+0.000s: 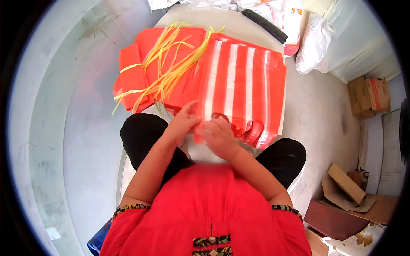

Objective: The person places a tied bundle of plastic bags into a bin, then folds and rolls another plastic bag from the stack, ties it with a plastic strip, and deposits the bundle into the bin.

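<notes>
A stack of red and white striped plastic bags (250,81) lies on the table before me, its cut handle ends towards my lap. At its lower left edge is my left hand (184,123), fingers bent and apart, with nothing visible between them. My right hand (218,136) is at the near edge of the stack, fingers curled at the thin plastic; what its fingertips hold is blurred. Yellow ties (171,72) lie in a loose bundle over the folded plain red bags (183,47) on the left.
A black roll (265,25) rests at the table's far edge, beside white packages (314,42). Cardboard boxes (368,97) stand on the floor at the right, with opened cardboard (346,187) nearer. My knees flank the near side of the table (188,15).
</notes>
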### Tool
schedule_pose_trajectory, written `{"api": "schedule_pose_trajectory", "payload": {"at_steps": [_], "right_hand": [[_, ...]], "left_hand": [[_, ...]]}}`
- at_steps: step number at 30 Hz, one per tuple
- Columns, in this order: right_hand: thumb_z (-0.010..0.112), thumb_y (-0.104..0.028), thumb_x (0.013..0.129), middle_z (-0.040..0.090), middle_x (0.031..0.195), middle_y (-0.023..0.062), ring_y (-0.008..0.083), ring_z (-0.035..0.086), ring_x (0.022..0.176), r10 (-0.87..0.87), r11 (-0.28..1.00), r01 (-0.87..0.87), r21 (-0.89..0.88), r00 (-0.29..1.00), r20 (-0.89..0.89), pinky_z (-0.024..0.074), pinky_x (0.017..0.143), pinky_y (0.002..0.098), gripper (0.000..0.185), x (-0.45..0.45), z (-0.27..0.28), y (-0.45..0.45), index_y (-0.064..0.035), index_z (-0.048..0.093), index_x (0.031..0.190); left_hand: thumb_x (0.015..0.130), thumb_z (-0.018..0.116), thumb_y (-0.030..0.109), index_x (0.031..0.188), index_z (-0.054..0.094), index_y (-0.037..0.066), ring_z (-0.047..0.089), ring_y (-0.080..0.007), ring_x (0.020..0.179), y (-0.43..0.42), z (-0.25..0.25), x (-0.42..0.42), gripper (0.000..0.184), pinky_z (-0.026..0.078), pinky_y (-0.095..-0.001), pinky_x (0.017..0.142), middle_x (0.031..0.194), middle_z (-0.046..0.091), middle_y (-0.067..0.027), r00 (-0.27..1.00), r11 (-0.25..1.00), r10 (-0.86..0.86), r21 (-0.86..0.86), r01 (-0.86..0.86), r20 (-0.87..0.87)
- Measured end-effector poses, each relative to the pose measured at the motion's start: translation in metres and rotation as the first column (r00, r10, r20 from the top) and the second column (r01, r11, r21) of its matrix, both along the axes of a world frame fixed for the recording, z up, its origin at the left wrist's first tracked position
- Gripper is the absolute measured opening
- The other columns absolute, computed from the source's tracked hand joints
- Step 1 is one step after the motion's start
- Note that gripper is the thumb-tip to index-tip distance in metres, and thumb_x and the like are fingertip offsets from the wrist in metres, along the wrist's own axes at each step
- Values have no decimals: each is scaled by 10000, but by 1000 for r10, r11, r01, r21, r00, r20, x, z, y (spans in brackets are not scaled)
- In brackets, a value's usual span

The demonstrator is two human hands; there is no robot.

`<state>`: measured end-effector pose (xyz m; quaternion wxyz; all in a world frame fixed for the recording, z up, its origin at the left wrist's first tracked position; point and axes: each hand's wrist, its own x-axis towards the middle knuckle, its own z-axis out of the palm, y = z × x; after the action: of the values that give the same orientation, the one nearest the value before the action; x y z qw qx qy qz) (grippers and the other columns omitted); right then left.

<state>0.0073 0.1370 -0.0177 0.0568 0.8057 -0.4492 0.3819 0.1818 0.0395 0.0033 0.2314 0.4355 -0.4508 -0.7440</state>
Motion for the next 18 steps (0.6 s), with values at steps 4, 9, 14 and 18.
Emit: {"api": "schedule_pose_trajectory", "payload": {"at_steps": [4, 9, 14, 18], "right_hand": [[736, -40, 740, 684, 1060, 87, 295, 640, 957, 13, 1000, -9, -20, 983, 185, 525, 845, 446, 358, -5, 0, -11, -86, 701, 1094], [714, -17, 860, 674, 1066, 126, 274, 654, 946, -300, 928, 159, 337, 855, 422, 542, 848, 374, 318, -24, 29, -2, -26, 664, 1174], [658, -43, 963, 659, 1145, 119, 168, 641, 1011, -549, 807, 131, 576, 527, 649, 523, 858, 311, 408, -53, 45, -8, -15, 556, 1357], [641, -95, 969, 671, 1097, 134, 179, 652, 987, -627, 733, 165, 660, 541, 561, 524, 870, 314, 417, -86, 24, -12, -25, 566, 1373]], "left_hand": [[1060, 584, 185, 1501, 534, 106, 594, -74, 768, -4, 5, -4, 450, 489, -244, 672, 840, 580, 27, 999, 994, -6, -108, 12, 54], [1056, 592, 295, 1272, 687, 35, 615, -263, 1058, -37, -11, -14, 351, 495, -369, 941, 1107, 600, -115, 940, 760, -34, -602, 245, 339], [951, 723, 269, 1179, 698, 16, 530, -369, 1231, -52, -4, -30, 341, 469, -429, 1030, 1301, 540, -189, 864, 536, 60, -747, 394, 500], [890, 768, 193, 1150, 689, 12, 514, -382, 1215, -60, -10, -42, 327, 452, -437, 1040, 1253, 557, -179, 847, 439, 129, -795, 418, 516]]}}
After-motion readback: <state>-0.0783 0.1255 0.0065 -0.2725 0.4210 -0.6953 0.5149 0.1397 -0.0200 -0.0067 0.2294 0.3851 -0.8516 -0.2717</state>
